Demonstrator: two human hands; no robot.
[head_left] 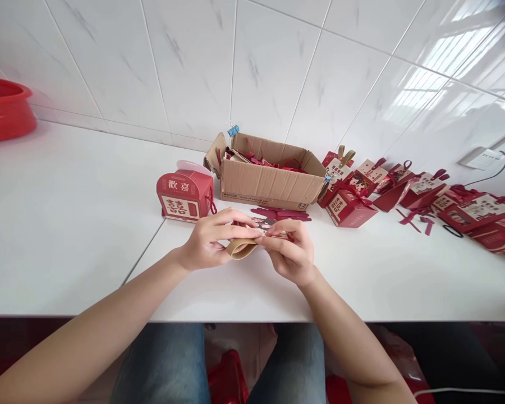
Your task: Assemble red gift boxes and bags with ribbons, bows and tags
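Observation:
Both my hands come together above the white table. A gold ribbon [235, 251], bent into a loop, pokes out toward me between them. Behind my fingers shows part of a printed card or box panel [264, 223], mostly hidden by the hands. My left hand [212, 238] is closed around the left side of the piece with the ribbon loop below its fingers. On the other side, my right hand [290, 249] pinches the ribbon's end against the panel. Just beyond lie several dark red ribbon strips [284, 214].
A cardboard box [273, 182] of red ribbons stands behind my hands. To its left is a red gift box [184, 193] with a rope handle. Several red gift boxes [349, 207] line the right side. A red basin [6, 109] sits far left on the white table [67, 224].

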